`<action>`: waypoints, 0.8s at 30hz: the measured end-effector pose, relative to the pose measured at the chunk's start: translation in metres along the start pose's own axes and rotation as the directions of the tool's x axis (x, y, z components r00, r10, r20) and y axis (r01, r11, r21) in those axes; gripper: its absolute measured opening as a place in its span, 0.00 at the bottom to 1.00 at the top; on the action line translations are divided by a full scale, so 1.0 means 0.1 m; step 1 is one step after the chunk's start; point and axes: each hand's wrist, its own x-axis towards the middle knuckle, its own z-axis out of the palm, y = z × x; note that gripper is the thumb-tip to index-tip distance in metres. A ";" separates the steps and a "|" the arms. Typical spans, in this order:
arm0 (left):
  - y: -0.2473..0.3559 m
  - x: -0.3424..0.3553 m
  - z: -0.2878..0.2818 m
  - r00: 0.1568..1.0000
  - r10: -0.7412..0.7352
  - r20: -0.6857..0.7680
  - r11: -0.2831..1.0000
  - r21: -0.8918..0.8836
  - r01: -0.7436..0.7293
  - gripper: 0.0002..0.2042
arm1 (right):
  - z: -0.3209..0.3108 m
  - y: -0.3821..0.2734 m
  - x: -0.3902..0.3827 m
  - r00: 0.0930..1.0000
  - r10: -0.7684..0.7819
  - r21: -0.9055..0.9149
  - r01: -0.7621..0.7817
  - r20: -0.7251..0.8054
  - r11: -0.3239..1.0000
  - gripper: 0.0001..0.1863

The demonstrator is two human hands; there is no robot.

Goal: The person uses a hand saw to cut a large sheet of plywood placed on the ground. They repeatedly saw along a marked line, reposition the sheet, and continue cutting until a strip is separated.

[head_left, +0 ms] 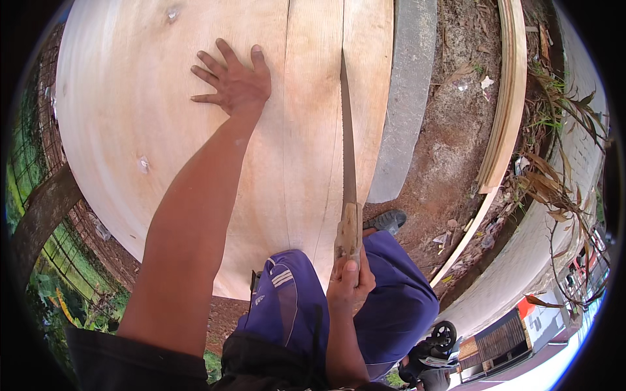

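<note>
- Plywood [140, 107], pale and broad, is being touched by the spread left hand [240, 83].
- Grey-bladed, wooden-handled saw [349, 153] is being gripped by the right hand [350, 281], tip at a dark line [343, 23]; binding could be caused by twisting.

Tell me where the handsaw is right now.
In the head view, the handsaw is just right of centre, held in the right hand and pointing up the picture over the pale wooden sheet, toward its right side.
</note>
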 end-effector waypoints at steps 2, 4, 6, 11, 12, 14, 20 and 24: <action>-0.01 -0.01 0.00 1.000 0.009 0.009 0.999 -0.032 -0.009 0.42 | 0.13 0.14 0.23 0.999 0.042 0.031 -0.042 0.005 0.999 0.25; 0.05 0.02 -0.02 1.000 0.014 -0.018 1.000 -0.014 -0.015 0.42 | 0.57 0.28 0.93 0.999 -0.011 -0.017 0.011 -0.036 1.000 0.24; 0.12 -0.01 -0.01 0.999 0.021 -0.031 1.000 -0.018 -0.022 0.41 | 0.92 0.18 1.71 1.000 0.022 0.079 -0.022 -0.009 0.997 0.25; 0.00 0.00 0.03 1.000 0.004 -0.009 1.000 -0.010 -0.004 0.41 | 0.45 0.10 0.74 0.993 0.115 0.131 -0.110 -0.030 0.985 0.27; -0.01 0.01 0.02 1.000 0.002 -0.013 1.000 -0.001 -0.002 0.41 | 0.21 0.10 0.38 0.997 0.076 0.072 -0.076 0.001 0.995 0.28; 0.01 0.00 0.00 1.000 0.008 -0.017 1.000 0.012 -0.008 0.41 | -0.06 0.04 -0.10 1.000 0.005 -0.060 -0.006 -0.017 0.998 0.27; 0.13 -0.05 0.00 0.998 0.053 -0.027 0.998 -0.036 -0.054 0.42 | 0.87 0.35 1.60 0.999 0.007 0.092 -0.002 -0.048 0.996 0.23; 0.00 -0.03 0.05 1.000 0.027 0.000 0.999 -0.031 -0.027 0.42 | 0.68 0.15 1.21 0.996 0.084 0.130 -0.080 -0.028 0.988 0.24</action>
